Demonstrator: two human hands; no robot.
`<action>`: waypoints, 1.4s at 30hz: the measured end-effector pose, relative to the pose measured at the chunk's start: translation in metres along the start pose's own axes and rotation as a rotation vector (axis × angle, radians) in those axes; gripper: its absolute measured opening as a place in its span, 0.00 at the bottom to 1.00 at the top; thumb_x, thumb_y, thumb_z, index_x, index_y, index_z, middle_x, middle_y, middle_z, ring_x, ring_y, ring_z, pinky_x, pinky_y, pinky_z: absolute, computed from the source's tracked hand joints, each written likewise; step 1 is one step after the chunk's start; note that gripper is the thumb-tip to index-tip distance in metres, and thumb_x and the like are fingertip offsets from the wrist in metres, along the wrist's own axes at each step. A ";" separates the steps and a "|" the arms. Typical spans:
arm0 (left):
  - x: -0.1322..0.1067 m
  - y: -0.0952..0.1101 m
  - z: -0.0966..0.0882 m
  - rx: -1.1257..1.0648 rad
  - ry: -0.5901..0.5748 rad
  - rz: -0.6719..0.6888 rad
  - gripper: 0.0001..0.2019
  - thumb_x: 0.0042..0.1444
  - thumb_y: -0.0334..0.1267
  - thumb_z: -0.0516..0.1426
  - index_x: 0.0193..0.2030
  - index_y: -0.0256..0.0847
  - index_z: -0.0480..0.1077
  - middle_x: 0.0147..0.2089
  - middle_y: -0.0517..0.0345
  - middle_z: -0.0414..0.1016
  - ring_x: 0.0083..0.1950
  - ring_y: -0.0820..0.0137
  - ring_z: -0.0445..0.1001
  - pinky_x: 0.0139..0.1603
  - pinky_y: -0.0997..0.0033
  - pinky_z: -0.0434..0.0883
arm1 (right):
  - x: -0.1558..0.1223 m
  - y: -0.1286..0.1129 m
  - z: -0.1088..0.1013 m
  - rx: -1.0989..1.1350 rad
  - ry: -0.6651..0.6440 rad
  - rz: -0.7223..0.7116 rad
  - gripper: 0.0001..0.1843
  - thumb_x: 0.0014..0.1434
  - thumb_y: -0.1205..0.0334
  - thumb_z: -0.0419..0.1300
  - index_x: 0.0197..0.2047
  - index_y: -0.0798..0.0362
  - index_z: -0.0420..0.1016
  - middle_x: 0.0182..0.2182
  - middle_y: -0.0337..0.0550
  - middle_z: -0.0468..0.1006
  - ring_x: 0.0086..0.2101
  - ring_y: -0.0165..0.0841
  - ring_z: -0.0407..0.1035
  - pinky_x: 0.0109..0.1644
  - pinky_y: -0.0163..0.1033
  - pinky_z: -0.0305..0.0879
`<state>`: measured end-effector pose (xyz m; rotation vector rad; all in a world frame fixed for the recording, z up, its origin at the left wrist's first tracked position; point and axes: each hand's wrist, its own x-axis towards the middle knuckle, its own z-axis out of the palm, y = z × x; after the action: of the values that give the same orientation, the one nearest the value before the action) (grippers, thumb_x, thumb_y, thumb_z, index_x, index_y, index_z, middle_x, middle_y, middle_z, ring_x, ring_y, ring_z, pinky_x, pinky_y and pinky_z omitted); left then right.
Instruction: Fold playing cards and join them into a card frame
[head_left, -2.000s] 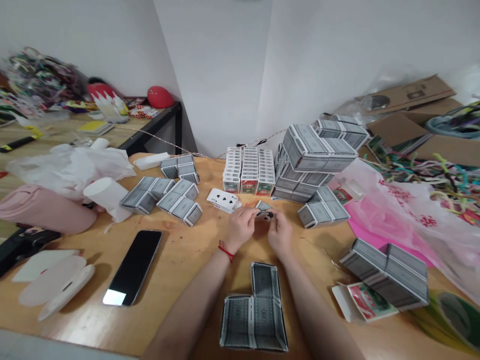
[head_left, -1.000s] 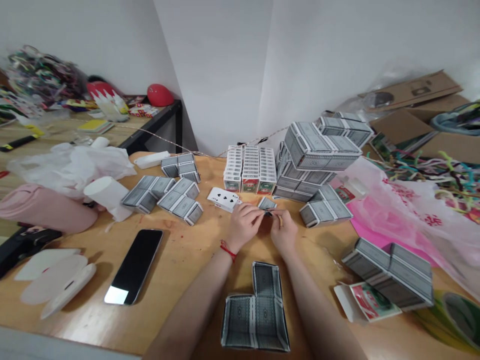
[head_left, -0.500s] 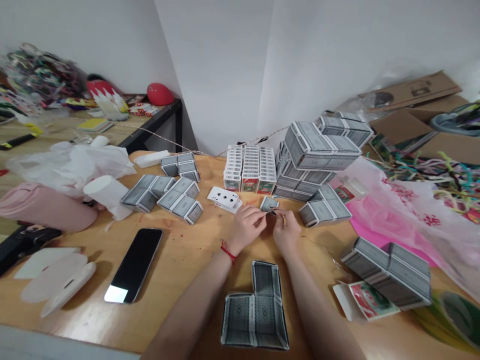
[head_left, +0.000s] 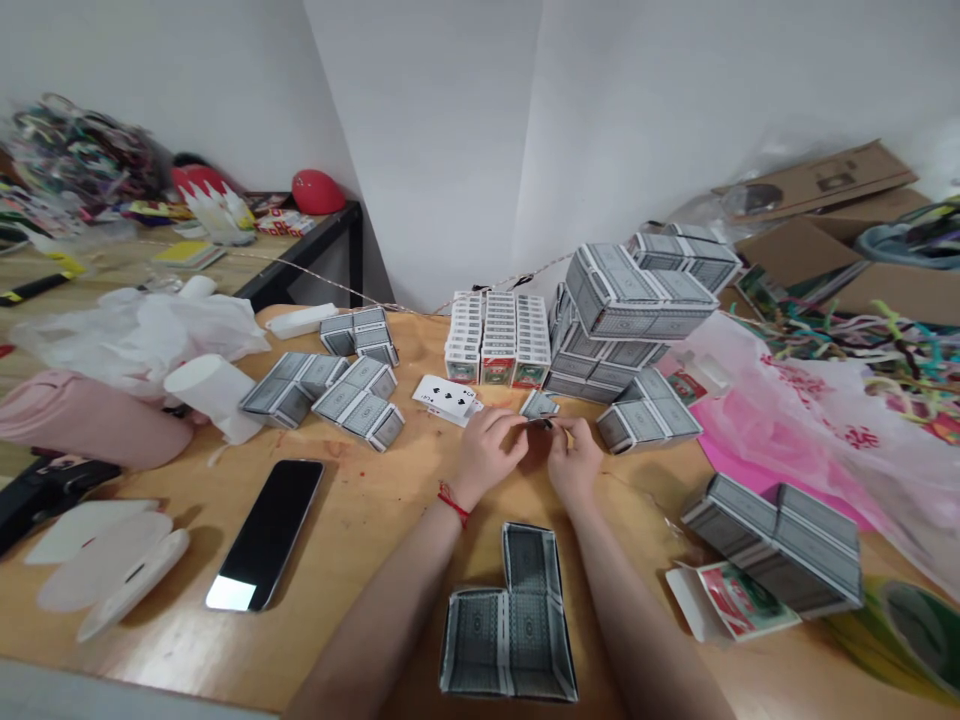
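Observation:
My left hand point(head_left: 491, 455) and my right hand point(head_left: 575, 457) pinch a playing card point(head_left: 541, 421) between them, seen almost edge-on. Just behind it a small pile of grey-backed cards point(head_left: 538, 403) lies on the table. Left of the pile are face-up cards point(head_left: 444, 395) showing black spades. Between my forearms, close to me, sits an L-shaped open tray folded from playing cards point(head_left: 510, 640). A red string bracelet point(head_left: 453, 503) circles my left wrist.
Rows of card boxes point(head_left: 498, 340) stand at the back beside stacked card-built blocks point(head_left: 637, 295). More folded blocks point(head_left: 360, 402) are at left, near a phone point(head_left: 266, 535). Tape point(head_left: 911, 630) and an opened card box point(head_left: 739, 600) lie at right.
Both hands stay together near the card pile. The card between them has tilted flatter, and the fingers have shifted slightly. The view has moved a little.

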<state>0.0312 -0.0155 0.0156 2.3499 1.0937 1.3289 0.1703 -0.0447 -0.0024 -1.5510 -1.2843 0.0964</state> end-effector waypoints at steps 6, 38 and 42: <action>0.001 -0.003 0.000 0.028 -0.007 -0.003 0.06 0.54 0.33 0.52 0.36 0.41 0.69 0.36 0.56 0.73 0.41 0.69 0.69 0.44 0.63 0.67 | -0.001 0.000 0.002 0.000 -0.047 -0.021 0.08 0.57 0.60 0.49 0.32 0.51 0.67 0.31 0.43 0.76 0.34 0.34 0.70 0.38 0.38 0.63; 0.000 -0.009 0.001 0.020 -0.048 -0.036 0.09 0.57 0.31 0.47 0.40 0.39 0.67 0.39 0.53 0.70 0.43 0.69 0.67 0.46 0.64 0.67 | -0.003 -0.001 0.005 0.015 -0.080 -0.051 0.08 0.56 0.64 0.49 0.34 0.51 0.68 0.35 0.42 0.77 0.35 0.32 0.71 0.40 0.38 0.64; 0.001 -0.011 0.003 0.001 -0.048 -0.047 0.12 0.56 0.27 0.45 0.41 0.39 0.66 0.40 0.53 0.69 0.45 0.69 0.67 0.47 0.64 0.67 | -0.004 -0.001 0.005 0.018 -0.086 -0.032 0.09 0.56 0.66 0.48 0.36 0.51 0.68 0.35 0.41 0.77 0.36 0.32 0.71 0.40 0.38 0.64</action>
<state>0.0282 -0.0071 0.0090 2.3292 1.1292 1.2501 0.1648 -0.0440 -0.0060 -1.5245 -1.3718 0.1547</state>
